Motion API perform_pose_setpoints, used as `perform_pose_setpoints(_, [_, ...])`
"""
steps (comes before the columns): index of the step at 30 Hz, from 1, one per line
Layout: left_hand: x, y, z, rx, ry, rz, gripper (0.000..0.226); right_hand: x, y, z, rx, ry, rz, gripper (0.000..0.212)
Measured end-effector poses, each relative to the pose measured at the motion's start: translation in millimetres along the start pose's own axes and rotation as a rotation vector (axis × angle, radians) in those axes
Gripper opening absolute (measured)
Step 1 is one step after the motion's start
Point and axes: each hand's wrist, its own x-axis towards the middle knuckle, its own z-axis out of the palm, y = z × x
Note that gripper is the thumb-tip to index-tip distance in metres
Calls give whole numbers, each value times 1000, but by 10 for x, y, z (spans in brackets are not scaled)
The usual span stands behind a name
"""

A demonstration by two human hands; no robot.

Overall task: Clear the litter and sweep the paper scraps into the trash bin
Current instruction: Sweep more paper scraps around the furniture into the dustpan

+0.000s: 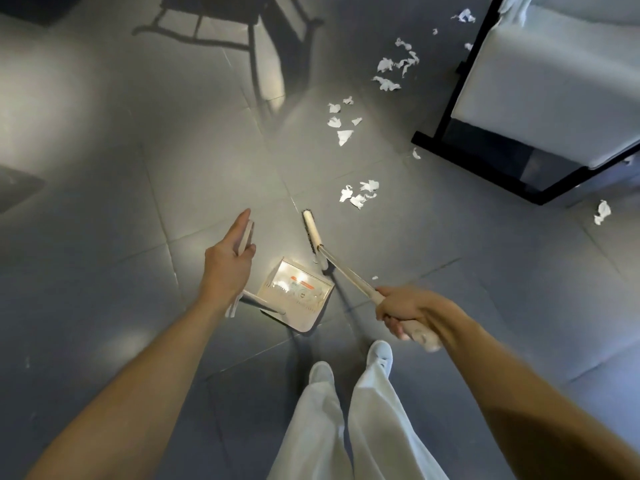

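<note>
Stretching left grip [227, 261] forward, fingers straight, thumb pinching the dustpan [298, 292] handle top. Curling right grip [405, 313] tight round the broom [311, 232] handle, arm angling inward. Facing paper scraps [360, 194] scattered on the floor [104, 202] just beyond the broom head.

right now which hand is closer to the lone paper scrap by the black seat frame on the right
Right. The right hand, gripping the broom, is left of the paper scrap and closer to the person; the left hand, holding the dustpan handle, is farther left.
</note>
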Motion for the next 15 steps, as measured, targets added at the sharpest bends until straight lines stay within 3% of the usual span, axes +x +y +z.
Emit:
perform_pose_setpoints(6, [-59, -90, -21, 31, 16, 6, 63, -184, -30, -220, 119, -206, 91, 35])
perform_pose_setpoints(10, [-111, -160, -157, 1, 26, 10, 62, -296, -207, -173, 116, -216, 36, 39])
perform_pose_setpoints(15, [-207, -241, -486, -29, 170, -22, 62, -267, -567, -77, 124, -195, -22, 38])
